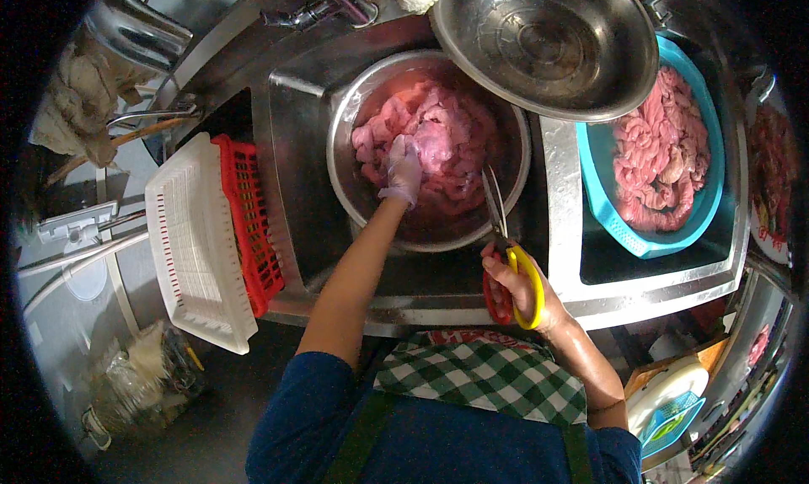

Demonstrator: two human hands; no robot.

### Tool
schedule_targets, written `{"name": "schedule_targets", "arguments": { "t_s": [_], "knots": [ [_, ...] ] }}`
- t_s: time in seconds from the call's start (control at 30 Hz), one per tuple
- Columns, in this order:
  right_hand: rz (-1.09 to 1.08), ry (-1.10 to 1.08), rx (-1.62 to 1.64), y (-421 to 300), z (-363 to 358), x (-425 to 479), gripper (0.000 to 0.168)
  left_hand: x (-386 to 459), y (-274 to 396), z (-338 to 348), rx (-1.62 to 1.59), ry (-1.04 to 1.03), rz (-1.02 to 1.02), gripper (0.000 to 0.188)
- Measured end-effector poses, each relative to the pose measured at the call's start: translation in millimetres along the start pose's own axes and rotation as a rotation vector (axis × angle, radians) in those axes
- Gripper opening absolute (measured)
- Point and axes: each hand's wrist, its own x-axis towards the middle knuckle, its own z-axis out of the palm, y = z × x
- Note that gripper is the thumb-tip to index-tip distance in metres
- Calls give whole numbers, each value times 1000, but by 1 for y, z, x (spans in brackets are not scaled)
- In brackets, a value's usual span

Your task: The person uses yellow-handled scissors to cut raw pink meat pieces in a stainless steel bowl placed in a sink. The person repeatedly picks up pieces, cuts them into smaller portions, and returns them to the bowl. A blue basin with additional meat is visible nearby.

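Observation:
A round steel basin point(335, 158) in the left sink holds a heap of pink raw meat, perhaps offal point(452, 124), in reddish liquid. My left hand point(403, 168), in a thin whitish glove, reaches into the basin and touches the meat; its fingertips are partly lost against the pieces, so a grip is not certain. At the basin's near right rim, my bare right hand point(515, 282) holds scissors point(496, 199) with one red and one yellow handle. Their blades point up over the basin's right side, slightly apart, with nothing seen between them.
A large steel bowl point(543, 42) overhangs the basin's far right edge. In the right sink, a turquoise basket point(644, 247) holds more pink meat. White point(202, 244) and red point(253, 231) plastic baskets stand left of the sink. A faucet point(322, 10) is at the back.

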Motion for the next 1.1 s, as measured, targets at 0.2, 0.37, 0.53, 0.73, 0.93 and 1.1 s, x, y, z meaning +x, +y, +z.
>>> {"name": "schedule_targets", "arguments": {
  "t_s": [0.2,0.37,0.53,0.73,0.93,1.1],
  "knots": [
    [-33,21,41,7,-1,1,17,-36,26,1,181,133,76,29],
    [-32,39,36,1,5,1,18,-33,-30,16,575,90,404,27],
    [31,22,96,-3,2,-2,17,-13,-18,28,64,-101,110,30],
    [-115,38,17,4,-2,7,17,-8,42,-13,-857,-546,-538,24],
    [124,-135,145,-3,10,20,27,2,82,-41,-368,-458,-206,33],
    [146,-277,210,1,23,34,44,-13,164,-75,-505,-455,-265,31]
  ]
}}
